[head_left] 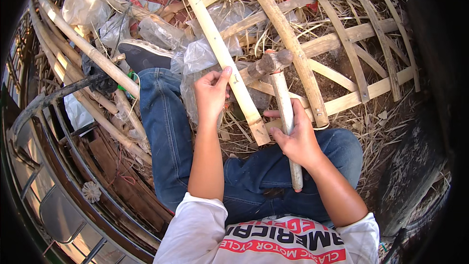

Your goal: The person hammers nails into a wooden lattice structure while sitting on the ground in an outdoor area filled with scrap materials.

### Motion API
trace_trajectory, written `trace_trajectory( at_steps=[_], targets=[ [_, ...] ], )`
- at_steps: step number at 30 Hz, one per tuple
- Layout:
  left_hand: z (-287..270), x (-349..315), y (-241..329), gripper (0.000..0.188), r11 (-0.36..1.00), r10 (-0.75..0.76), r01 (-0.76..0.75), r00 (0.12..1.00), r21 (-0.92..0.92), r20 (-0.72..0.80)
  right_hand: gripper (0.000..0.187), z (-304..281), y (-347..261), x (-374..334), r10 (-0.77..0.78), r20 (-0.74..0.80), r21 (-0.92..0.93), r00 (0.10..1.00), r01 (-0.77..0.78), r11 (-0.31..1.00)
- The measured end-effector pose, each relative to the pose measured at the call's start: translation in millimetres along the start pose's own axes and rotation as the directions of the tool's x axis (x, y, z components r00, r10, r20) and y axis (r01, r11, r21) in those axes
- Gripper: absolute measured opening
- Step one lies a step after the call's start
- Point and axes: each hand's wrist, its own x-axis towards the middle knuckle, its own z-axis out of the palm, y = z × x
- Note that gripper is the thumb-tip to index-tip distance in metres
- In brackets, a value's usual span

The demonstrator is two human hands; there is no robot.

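My right hand (pixel 300 137) is wrapped round the pale wooden handle of a hammer (pixel 282 95). The hammer's rusty head points away from me, above the bamboo lattice. With the thumb on its left edge, my left hand (pixel 212 93) grips a long pale bamboo slat (pixel 217 36); the other fingers are partly hidden. A small bent nail or wire shows on the slat just right of that thumb. The slat's near end lies by my right fingers. Crossing strips of split bamboo form the lattice (pixel 337 39), with small nail heads at some joints.
Bamboo poles (pixel 88 44) lie at the left, beside a dark metal frame (pixel 73 151) with bars. Clear plastic bags (pixel 200 54) and dry bamboo shavings (pixel 361 127) cover the ground. My jeans-clad legs (pixel 171 127) are bent around the work. A dark, worn object (pixel 413 171) stands at the right.
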Motion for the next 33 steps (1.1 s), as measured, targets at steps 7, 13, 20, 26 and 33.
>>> trace_trajectory(
  at_steps=[7,13,20,26,33],
  targets=[
    [1.9,-4.6,-4.9,0.022,0.994,0.112,-0.112,0.993,-0.021,0.037,0.053,4.1,-2.0,3.2,-0.027,0.078,-0.043,0.997,0.030,0.999],
    [-2.2,-5.2,-16.5,0.022,0.992,0.125,-0.124,0.992,-0.039,0.028,0.055,0.6,-4.1,5.2,0.065,0.093,0.067,0.994,-0.071,0.995],
    [-1.9,-7.0,-17.5,0.025,0.995,0.092,-0.092,0.996,-0.036,0.004,0.054,0.8,-6.3,6.1,0.089,0.091,0.089,0.992,-0.097,0.991],
    [0.9,-9.6,-17.0,0.023,0.996,0.092,-0.092,0.995,-0.015,-0.026,0.055,-0.5,-12.0,7.0,0.123,0.111,0.091,0.986,-0.133,0.987],
    [4.7,-13.1,-16.7,0.023,0.991,0.117,-0.119,0.992,-0.057,-0.040,0.057,-1.3,-10.3,6.5,0.113,0.108,0.062,0.988,-0.120,0.991]
  ],
)
